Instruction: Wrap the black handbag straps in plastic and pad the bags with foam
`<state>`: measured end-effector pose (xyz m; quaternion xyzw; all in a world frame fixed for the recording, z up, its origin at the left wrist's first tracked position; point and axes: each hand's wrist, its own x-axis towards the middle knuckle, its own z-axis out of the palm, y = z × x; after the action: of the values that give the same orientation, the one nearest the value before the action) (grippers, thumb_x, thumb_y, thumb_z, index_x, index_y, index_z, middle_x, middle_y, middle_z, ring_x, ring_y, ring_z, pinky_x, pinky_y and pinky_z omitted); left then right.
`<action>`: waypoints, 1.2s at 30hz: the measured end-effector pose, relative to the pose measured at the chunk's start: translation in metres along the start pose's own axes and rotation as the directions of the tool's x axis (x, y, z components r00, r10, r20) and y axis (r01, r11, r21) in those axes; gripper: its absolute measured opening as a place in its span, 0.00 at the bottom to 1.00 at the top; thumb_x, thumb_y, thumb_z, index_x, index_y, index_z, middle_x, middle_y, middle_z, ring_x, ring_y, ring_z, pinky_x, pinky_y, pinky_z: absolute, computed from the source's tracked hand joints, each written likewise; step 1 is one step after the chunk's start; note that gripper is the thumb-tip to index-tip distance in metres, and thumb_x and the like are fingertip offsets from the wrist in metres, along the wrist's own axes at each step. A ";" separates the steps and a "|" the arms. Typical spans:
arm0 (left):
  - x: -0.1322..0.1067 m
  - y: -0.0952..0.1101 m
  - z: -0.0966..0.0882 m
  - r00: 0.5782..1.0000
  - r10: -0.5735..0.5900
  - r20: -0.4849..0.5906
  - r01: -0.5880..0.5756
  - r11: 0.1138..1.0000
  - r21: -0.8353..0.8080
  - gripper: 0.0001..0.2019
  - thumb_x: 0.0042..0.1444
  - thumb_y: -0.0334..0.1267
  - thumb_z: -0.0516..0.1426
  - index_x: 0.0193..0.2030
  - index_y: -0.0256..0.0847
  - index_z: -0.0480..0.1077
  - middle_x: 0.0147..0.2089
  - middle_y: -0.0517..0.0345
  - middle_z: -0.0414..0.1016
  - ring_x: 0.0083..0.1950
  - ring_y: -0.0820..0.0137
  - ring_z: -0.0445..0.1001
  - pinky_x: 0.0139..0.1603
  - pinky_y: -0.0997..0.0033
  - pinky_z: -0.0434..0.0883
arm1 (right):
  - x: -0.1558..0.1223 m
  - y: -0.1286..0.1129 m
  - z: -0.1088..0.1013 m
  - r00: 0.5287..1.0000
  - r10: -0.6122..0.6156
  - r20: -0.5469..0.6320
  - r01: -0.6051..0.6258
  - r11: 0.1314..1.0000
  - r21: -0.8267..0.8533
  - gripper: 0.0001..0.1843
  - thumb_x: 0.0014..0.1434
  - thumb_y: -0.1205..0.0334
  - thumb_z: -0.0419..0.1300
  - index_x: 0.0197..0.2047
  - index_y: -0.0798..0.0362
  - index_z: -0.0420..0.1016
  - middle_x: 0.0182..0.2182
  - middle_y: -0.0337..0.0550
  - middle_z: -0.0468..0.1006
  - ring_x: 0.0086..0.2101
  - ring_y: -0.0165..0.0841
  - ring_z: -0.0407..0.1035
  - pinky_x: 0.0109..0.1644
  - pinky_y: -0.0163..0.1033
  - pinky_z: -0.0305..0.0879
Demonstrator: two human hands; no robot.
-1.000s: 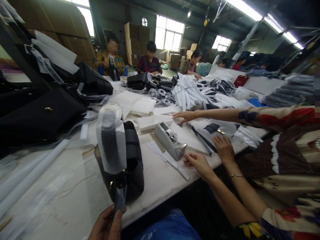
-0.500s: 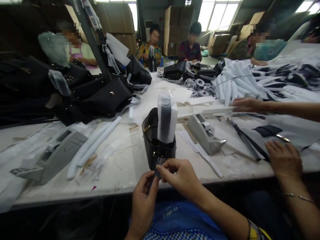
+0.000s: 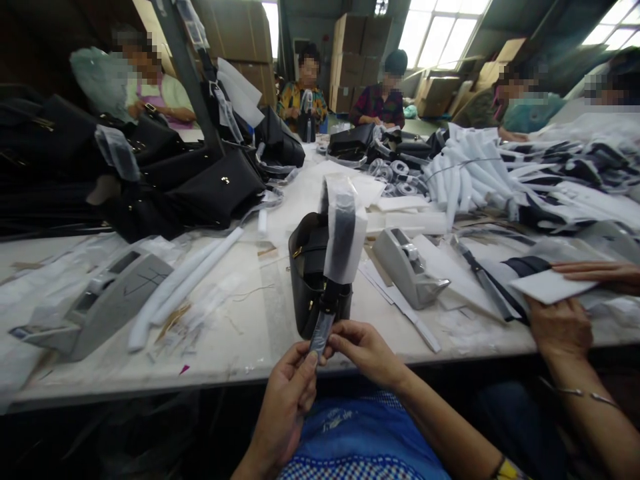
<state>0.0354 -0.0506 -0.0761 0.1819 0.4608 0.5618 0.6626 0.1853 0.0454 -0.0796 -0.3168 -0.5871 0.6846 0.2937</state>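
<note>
A black handbag (image 3: 305,277) stands upright at the table's front edge, gold fittings showing on its side. Its raised strap is wrapped in white sheet and clear film (image 3: 345,220). Toward me runs the strap end (image 3: 321,331), covered in clear plastic. My left hand (image 3: 290,383) pinches this end between thumb and fingers. Beside it, my right hand (image 3: 360,350) has thumb and forefinger closed at the strap end's right edge, on the plastic there.
Grey tape dispensers stand left (image 3: 105,307) and right (image 3: 407,267) of the bag. White foam tubes (image 3: 185,287) lie left, before piled black bags (image 3: 215,193). At right, a co-worker's hands (image 3: 563,327) hold a white card (image 3: 553,287). Other people work across the table.
My right hand has shifted slightly down along the strap end, exposing more of its plastic. The co-worker's far hand has come nearer, and a white card now shows between their hands.
</note>
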 end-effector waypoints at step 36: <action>-0.001 -0.005 0.005 0.999 0.001 -0.045 0.002 0.998 0.057 0.21 0.54 0.52 0.65 0.44 0.38 0.71 0.33 0.63 0.70 0.18 0.88 0.46 0.17 0.80 0.41 | 0.004 -0.029 0.031 0.986 0.164 0.013 -0.164 0.985 0.048 0.28 0.60 0.42 0.62 0.49 0.59 0.79 0.42 0.52 0.82 0.39 0.37 0.75 0.42 0.40 0.70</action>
<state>0.0428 -0.0517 -0.0773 0.1879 0.4915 0.5523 0.6466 0.1594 0.0332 -0.0478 -0.3536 -0.5436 0.7220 0.2412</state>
